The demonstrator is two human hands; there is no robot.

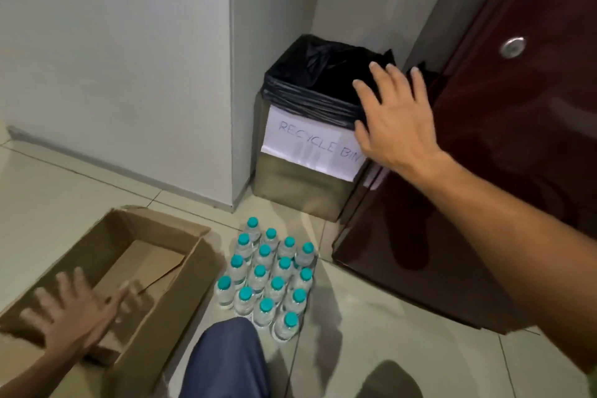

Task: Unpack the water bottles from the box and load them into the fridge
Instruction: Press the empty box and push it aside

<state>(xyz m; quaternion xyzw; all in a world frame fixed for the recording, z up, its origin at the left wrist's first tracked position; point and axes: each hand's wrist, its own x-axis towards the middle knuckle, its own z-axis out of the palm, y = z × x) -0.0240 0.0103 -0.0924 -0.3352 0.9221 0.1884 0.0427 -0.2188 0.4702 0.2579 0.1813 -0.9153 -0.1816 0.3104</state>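
Several small clear water bottles (268,278) with teal caps stand in rows on the tiled floor. To their left lies an open cardboard box (190,271) with nothing visible inside. My left hand (76,313), blurred, fingers spread, is over the box's near edge and holds nothing. My right hand (392,113) is raised with fingers straight and spread, in front of the dark red fridge door (504,171), which is closed. I cannot tell whether it touches the door.
A bin (307,191) with a black liner and a "RECYCLE BIN" paper label stands in the corner between a white wall and the fridge. My knee in blue trousers (226,362) is at the bottom, just below the bottles.
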